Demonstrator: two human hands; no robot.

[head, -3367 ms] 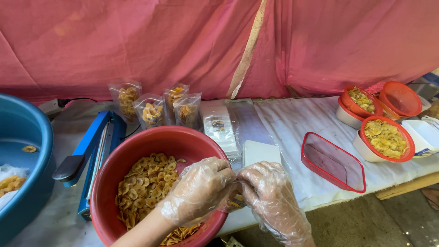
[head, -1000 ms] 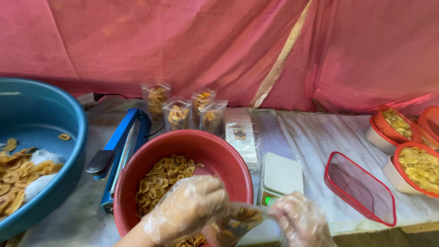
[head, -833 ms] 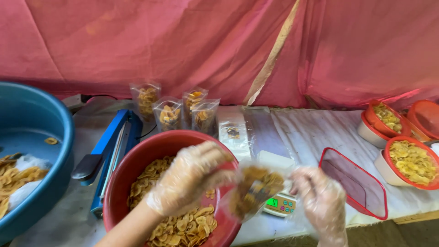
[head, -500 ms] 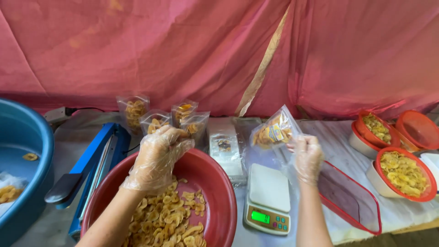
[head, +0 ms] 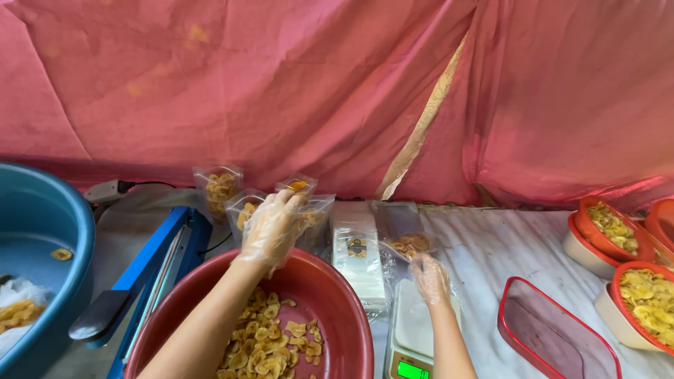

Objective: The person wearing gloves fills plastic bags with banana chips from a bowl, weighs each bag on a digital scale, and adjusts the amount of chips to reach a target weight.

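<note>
Gloved left hand (head: 270, 228) reaching forward, gloved right hand (head: 430, 277) lowered, fingers curled

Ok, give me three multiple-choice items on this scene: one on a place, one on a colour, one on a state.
1. Where is the left hand?
A. At the standing bags
B. In the blue tub
C. On the scale

2. What colour is the basin of chips?
A. Blue
B. Red
C. White

3. What state is the scale in?
A. Display dark
B. Covered by a lid
C. Display lit green

Key: 1 A, its gloved fingers touch the filled bags behind the basin. 2 B, its rim and wall are red. 3 C, the display glows green while the right hand holds a bag just above the scale.
</note>
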